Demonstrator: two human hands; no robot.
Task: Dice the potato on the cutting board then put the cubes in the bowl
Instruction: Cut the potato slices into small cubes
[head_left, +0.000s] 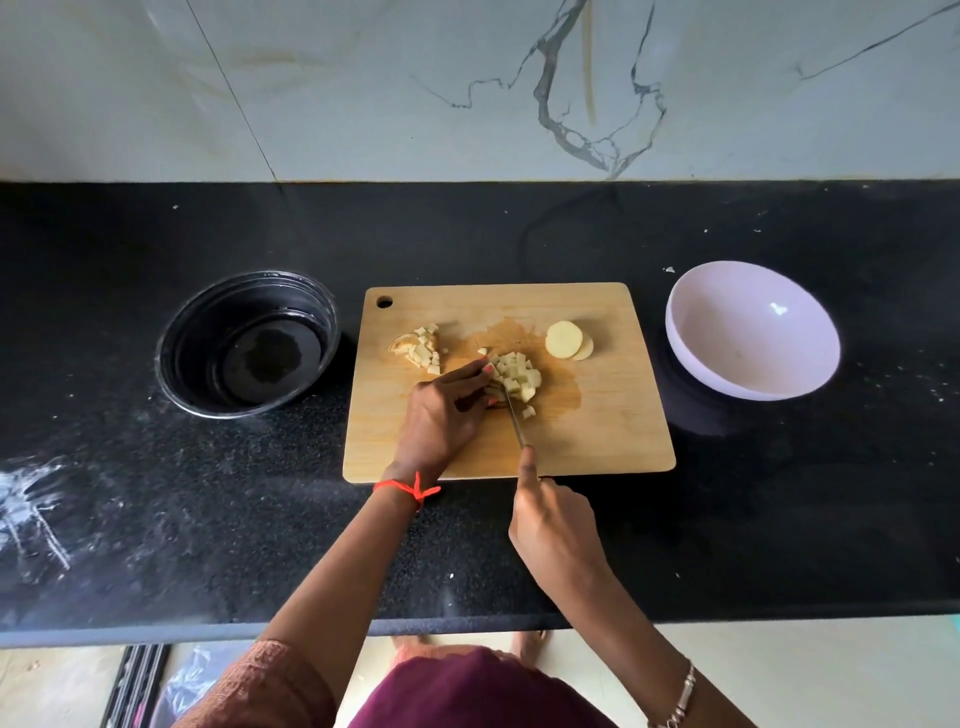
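Under the curled fingertips of the left hand (447, 410) sits the potato (497, 391), a part-cut piece pinned to the cutting board (597, 431), with a heap of pale cubes (517, 371) touching it just beyond and to the right of those fingers. The right hand (556, 525), nearer the body, grips the knife (515, 418) with its handle hidden in the palm and the forefinger laid straight along the spine; the blade runs forward beside the left fingers and into the heap. One loose cube (529, 412) lies just right of the blade. Well to the right of the right hand stands the lilac bowl (753, 332), tilted towards the board, its inside bare. Well to the left of the left hand stands a dark bowl (249, 343) with a wet-looking sheen on its bottom; whether it holds water I cannot tell. That makes two bowls, one board and one knife. Cubes lie in two heaps: the one at the blade and a smaller heap (427, 345) beyond the left hand, resting against a skin-side end piece. Beyond the right hand lie round slices (563, 339), at least two, overlapping. A red thread (410, 488) circles the left wrist and a metal bracelet (684, 693) the right, above the black countertop (779, 493).
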